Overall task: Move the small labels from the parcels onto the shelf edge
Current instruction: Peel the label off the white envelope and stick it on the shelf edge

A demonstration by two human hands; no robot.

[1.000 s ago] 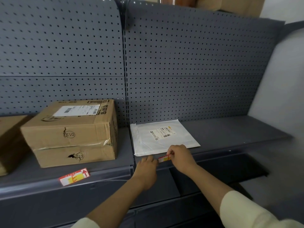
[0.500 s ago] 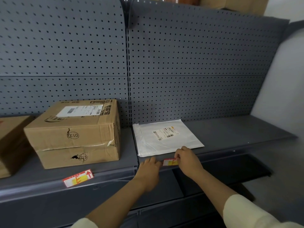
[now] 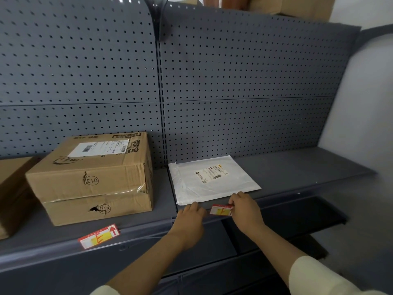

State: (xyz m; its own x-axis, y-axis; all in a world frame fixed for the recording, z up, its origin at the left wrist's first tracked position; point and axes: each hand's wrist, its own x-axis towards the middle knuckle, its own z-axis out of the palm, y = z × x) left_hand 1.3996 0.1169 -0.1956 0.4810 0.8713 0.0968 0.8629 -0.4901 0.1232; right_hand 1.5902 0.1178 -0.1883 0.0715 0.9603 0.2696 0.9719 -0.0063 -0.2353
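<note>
The cardboard box (image 3: 93, 177) on the left part of the shelf carries the handwritten, circled numbers "013" twice on its front face, one upside down on the upper half and one upright near a small tear on the lower half. A white shipping sticker with barcodes lies on its top, beside printed black characters too small to read. The white poly mailer (image 3: 212, 179) lies flat to the right of the box, with a white address sticker bearing small barcodes and a yellow mark at one corner; its text cannot be read.

The small label (image 3: 221, 209) being handled is a red-bordered rectangle with a white and yellow middle. It sits against the shelf edge (image 3: 148, 235), just in front of the mailer's near border. The right hand (image 3: 244, 209) has its grip closed on the label's right end, fingertips pinching it. The left hand (image 3: 191, 218) rests curled at the edge just left of the label, fingers bent near the strip; whether it touches the label cannot be told.

A second label (image 3: 98, 237), red-bordered with a yellow patch, a red mark like an "E" and a red arrow pointing up, already sits tilted in the shelf edge below the box. Another brown box (image 3: 10, 194) shows at the far left.
</note>
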